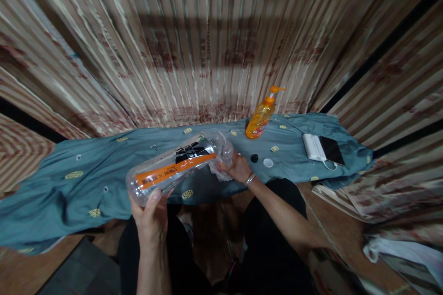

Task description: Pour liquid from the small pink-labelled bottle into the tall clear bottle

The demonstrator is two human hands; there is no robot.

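A large clear plastic bottle (162, 173) with an orange and black label lies slanted across my view, its base low on the left. My left hand (151, 212) is closed around the base, thumb on top. At the bottle's other end is a rounded clear plastic part (225, 148). My right hand (237, 167), with a silver bracelet on the wrist, is closed beside that end. A crumpled white cloth or tissue (221, 176) shows under its fingers, pressed close to the bottle. The exact grip of those fingers is partly hidden.
An orange pump bottle (260, 120) stands on the teal cloth (221, 192) covering the narrow table. A black cap (254, 158) and a white disc (267, 162) lie right of my hand. Farther right are a white power bank (314, 147) and a black phone (331, 150). Striped curtains (207, 55) surround the table.
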